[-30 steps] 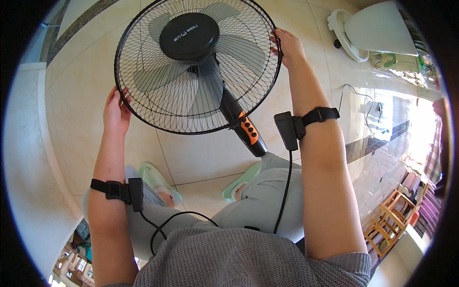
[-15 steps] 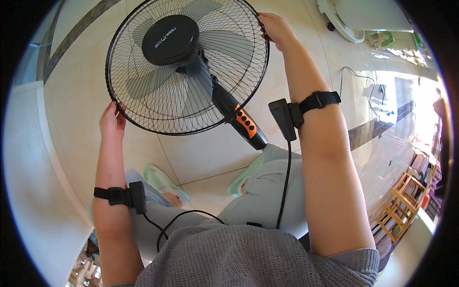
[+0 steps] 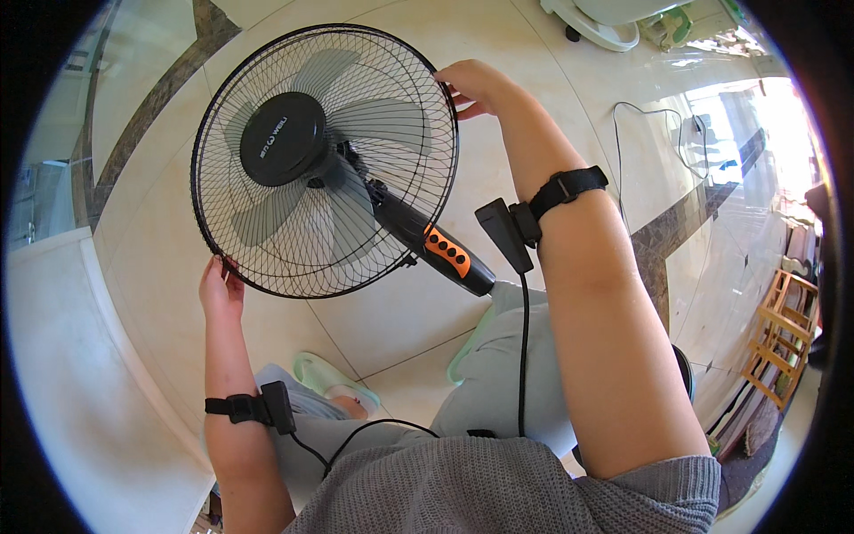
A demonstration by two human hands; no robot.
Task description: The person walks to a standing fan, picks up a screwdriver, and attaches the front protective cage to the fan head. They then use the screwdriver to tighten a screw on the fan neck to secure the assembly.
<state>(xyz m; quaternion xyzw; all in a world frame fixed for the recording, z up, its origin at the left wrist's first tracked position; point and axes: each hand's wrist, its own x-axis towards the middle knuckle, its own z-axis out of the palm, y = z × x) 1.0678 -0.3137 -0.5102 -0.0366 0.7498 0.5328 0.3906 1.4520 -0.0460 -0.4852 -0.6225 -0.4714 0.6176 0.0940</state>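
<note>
More of the tiled floor's [image 3: 525, 62] dark stone band [image 3: 165, 98] shows at the upper left than a second ago, so the view itself has swung a little. The fan [image 3: 338, 178] takes up the upper left and middle of the frame. Its head sits lower and further left than before, and the top of the wire guard [image 3: 329, 295], cut off by the upper edge a second ago, is now wholly in sight. The grille side faces up toward the wearer and tips to the frame's left.

The fan's long axis runs on a slant: head at upper left, black post [image 3: 405, 222] going down to the lower right and ending just right of the frame's middle, by a pale trouser leg [image 3: 498, 374]. The round dark hub [image 3: 283, 140] appears left of the ring's centre.

The hands are well apart, each with bent fingers closed on the rim: the right hand [image 3: 480, 82] at its upper right, the left hand [image 3: 221, 292] at its lower left. Some fingertips are hidden from me. An orange control panel [image 3: 447, 254] lies along the post, its black buttons in a row.
</note>
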